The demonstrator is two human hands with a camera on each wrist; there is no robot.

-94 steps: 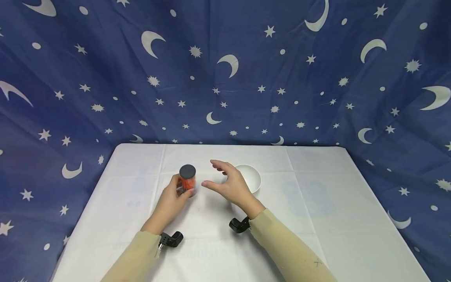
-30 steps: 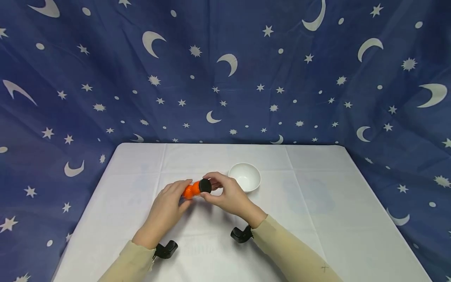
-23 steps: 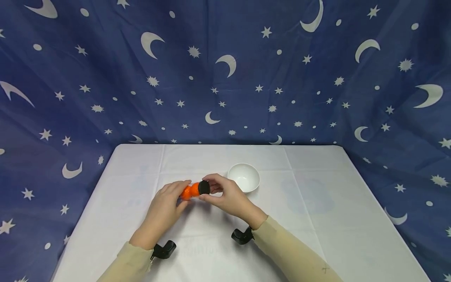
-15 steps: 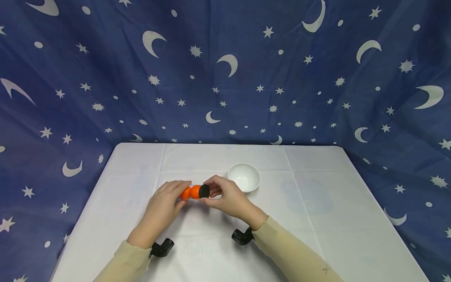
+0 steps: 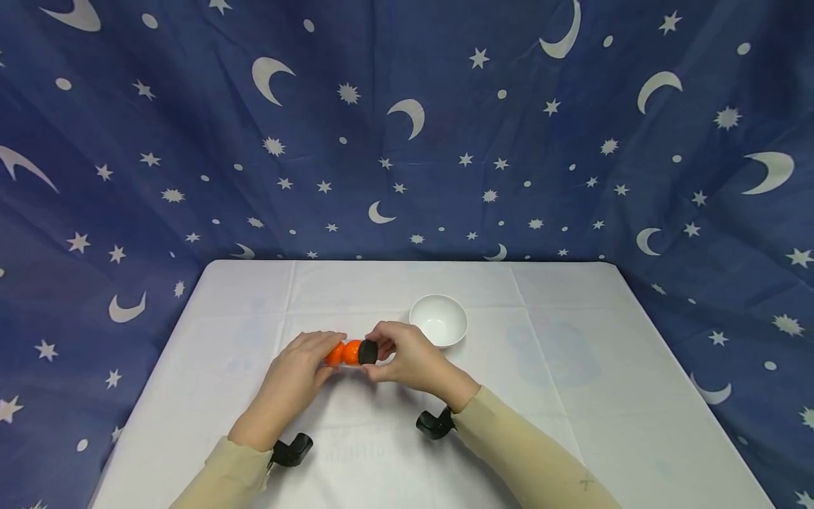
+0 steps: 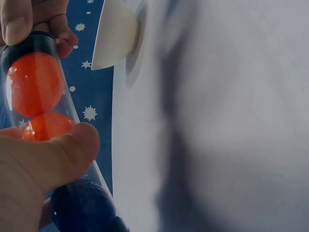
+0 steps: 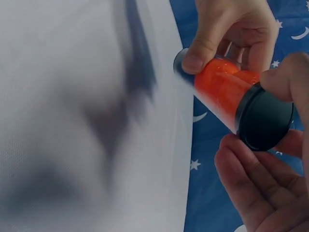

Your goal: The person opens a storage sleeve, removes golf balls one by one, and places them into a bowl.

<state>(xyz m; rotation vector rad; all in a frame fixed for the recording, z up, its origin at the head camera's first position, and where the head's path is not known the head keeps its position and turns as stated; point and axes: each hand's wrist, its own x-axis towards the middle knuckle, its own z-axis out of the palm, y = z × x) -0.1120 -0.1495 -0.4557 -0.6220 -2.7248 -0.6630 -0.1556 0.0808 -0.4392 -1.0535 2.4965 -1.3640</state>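
Observation:
A clear plastic tube with a black cap lies nearly level between both hands above the table. Inside it are two orange balls and a dark blue ball farther down. My left hand grips the tube's body, its thumb across the clear wall. The right hand holds the black cap between thumb and fingers; the cap is on the tube's end. Part of the tube is hidden under the left hand in the head view.
A white bowl stands on the white-covered table, just beyond the right hand. Behind the table hangs a blue curtain with moons and stars. Each wrist wears a black camera.
The tube was upright in the left hand with the right hand apart; then it was tilted over and the right hand took the cap. Over the last second the right fingers have shifted slightly on it.

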